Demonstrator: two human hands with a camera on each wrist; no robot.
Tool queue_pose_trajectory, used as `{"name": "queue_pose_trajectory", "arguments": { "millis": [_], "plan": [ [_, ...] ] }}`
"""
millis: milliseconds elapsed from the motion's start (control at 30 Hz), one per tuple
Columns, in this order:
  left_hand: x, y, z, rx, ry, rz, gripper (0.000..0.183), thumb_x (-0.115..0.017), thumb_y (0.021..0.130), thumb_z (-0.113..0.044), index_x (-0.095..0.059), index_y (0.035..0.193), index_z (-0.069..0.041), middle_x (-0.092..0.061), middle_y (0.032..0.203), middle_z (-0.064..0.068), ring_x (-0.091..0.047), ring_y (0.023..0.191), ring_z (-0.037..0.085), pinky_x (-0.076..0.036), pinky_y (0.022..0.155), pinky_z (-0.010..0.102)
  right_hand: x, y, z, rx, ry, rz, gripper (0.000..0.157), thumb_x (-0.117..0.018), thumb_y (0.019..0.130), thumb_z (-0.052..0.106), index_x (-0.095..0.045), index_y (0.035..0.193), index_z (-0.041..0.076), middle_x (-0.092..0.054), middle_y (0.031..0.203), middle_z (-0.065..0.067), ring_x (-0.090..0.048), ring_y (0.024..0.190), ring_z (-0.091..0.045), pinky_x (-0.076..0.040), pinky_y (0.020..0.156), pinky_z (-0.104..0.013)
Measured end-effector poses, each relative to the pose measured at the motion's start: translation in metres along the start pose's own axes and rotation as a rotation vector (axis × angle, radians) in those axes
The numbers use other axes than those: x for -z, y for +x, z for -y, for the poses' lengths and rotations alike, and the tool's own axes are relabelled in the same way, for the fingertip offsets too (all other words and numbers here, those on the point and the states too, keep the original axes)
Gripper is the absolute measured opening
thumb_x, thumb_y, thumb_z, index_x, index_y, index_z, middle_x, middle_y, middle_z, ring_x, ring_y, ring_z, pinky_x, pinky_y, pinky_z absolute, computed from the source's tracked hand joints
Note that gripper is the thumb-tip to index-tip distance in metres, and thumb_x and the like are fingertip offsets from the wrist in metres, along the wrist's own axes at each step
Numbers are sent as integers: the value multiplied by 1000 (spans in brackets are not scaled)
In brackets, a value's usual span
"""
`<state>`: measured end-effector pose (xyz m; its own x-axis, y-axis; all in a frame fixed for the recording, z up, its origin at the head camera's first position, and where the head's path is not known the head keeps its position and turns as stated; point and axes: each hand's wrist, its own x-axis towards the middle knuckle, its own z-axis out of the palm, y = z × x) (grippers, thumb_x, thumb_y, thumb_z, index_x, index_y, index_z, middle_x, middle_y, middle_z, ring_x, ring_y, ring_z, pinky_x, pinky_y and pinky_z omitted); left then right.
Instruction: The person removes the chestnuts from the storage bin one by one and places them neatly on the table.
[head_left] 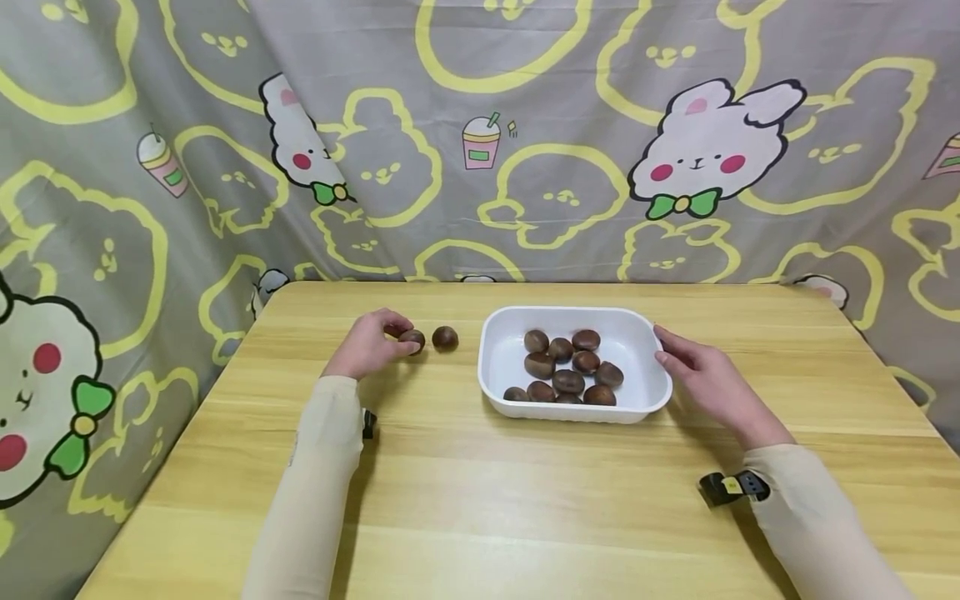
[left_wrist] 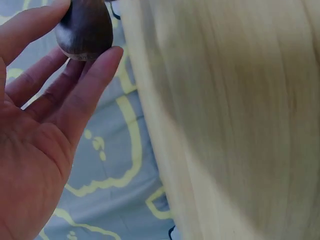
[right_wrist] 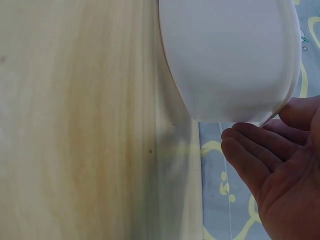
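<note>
My left hand (head_left: 372,342) pinches a brown chestnut (head_left: 413,340) between thumb and fingers, low over the left part of the table. In the left wrist view the same chestnut (left_wrist: 85,32) sits at the fingertips. A second chestnut (head_left: 446,338) lies just to the right of it. Several chestnuts (head_left: 568,382) are inside a white plastic tray (head_left: 491,400); its near wall partly hides the front ones. My right hand (head_left: 708,381) rests its fingertips against the tray's right end. The right wrist view shows fairly straight fingers (right_wrist: 255,145) touching the tray's outer wall (right_wrist: 230,65).
Everything stands on a light wooden table (head_left: 465,508). A grey patterned curtain (head_left: 375,217) hangs along the table's back and left sides. Black wrist devices (head_left: 723,489) are strapped over both sleeves.
</note>
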<state>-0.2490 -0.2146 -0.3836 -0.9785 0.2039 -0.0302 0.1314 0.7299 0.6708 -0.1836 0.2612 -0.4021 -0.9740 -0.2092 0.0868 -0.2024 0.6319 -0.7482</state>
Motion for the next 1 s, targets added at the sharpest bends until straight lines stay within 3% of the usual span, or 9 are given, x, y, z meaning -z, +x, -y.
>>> {"name": "queue_pose_trajectory", "arguments": {
  "millis": [567, 1000],
  "plan": [
    [4, 4, 14, 59, 87, 100, 29, -76, 86, -14, -67, 109, 1, -65, 105, 13, -60, 97, 27, -48, 87, 43, -2, 1, -1, -9, -8, 2, 52, -49, 105, 26, -39, 147, -3, -42, 144, -26, -43, 128, -45, -37, 102, -56],
    [8, 10, 11, 81, 130, 152, 32, -74, 89, -14, -66, 115, 2, -65, 108, 13, -59, 98, 27, -48, 87, 43, 0, 0, -1, -14, 6, -1, 52, -48, 105, 27, -38, 148, -2, -40, 145, -26, -42, 130, -45, -36, 102, -57]
  ]
}}
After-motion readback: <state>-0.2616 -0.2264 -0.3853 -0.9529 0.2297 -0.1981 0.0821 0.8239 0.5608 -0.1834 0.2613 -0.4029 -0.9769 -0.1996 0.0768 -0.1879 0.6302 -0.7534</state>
